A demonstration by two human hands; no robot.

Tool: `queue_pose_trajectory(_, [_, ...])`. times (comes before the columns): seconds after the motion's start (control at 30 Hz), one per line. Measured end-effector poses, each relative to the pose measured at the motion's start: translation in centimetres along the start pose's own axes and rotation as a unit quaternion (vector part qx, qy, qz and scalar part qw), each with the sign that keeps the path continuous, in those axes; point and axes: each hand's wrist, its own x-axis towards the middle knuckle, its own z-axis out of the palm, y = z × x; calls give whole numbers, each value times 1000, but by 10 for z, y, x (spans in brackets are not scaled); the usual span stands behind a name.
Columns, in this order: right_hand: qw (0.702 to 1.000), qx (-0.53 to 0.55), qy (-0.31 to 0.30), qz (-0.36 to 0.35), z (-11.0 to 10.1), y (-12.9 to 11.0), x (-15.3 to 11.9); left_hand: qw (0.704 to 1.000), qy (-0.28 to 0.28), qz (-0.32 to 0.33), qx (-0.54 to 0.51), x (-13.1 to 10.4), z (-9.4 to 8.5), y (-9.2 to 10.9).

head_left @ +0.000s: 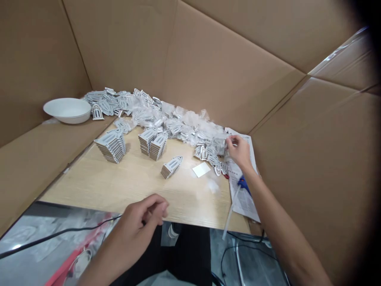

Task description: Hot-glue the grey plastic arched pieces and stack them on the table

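Note:
My left hand (144, 222) hovers at the table's front edge, fingers curled against the thumb, with nothing visible in it. At the right end of the heap, my right hand (239, 151) is closed in a pinch. Clear plastic lies at its fingertips, but what they hold is hard to make out. Grey-and-white arched window-shaped pieces (212, 159) lie loose beside that hand. A short stack of such pieces (172, 167) stands mid-table. Farther left are a pair of taller stacks (153, 143) and another tall stack (111, 145).
Plastic-wrapped pieces (178, 123) are heaped along the back cardboard wall (208, 59). A white bowl (68, 110) stands at left. A white card (201, 169) lies near the loose pieces. A blue glue gun (244, 184) with a translucent stick rests on printed paper (242, 204) at right.

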Motion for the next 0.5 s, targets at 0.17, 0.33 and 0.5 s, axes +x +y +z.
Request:
queue_pose_trajectory(0.17, [956,125,-264,-33,-74,-56,-54,993,27,51,-103,23,44,35])
queue_pose_trajectory(0.33, [868,285,-405,19,-79,-110,-103,966,-89,91,-226,41,80,49])
queue_pose_trajectory(0.5, [890,302,-341,21,-50,-122,-137,908,-28,70,-413,46,94,44])
